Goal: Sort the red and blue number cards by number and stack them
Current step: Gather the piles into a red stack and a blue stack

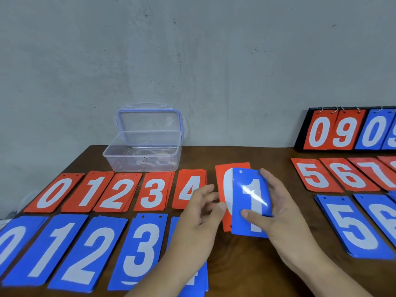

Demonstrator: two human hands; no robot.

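My right hand (pixel 278 213) grips a blue 1 card (pixel 249 200), thumb on its face and fingers behind its right edge. A red card (pixel 222 181) sits behind it, its number mostly hidden. Fingers loosely bent, my left hand (pixel 201 215) touches that red card's left edge. Red piles 0 (pixel 53 192), 1 (pixel 90 190), 2 (pixel 117 192), 3 (pixel 153 191) and 4 (pixel 188 188) lie in a row. Blue piles 0 (pixel 12 243), 1 (pixel 49 249), 2 (pixel 87 254) and 3 (pixel 139 251) lie nearer. My left forearm covers a blue pile (pixel 199 279).
On the right lie red 5 (pixel 315 175), 6 (pixel 349 174), 7 (pixel 375 172) and blue 5 (pixel 351 226), 6 (pixel 381 215). A black flip scoreboard (pixel 347 130) stands at the back right. An open clear plastic box (pixel 143 151) sits at the wooden table's (pixel 257 264) far edge by the wall.
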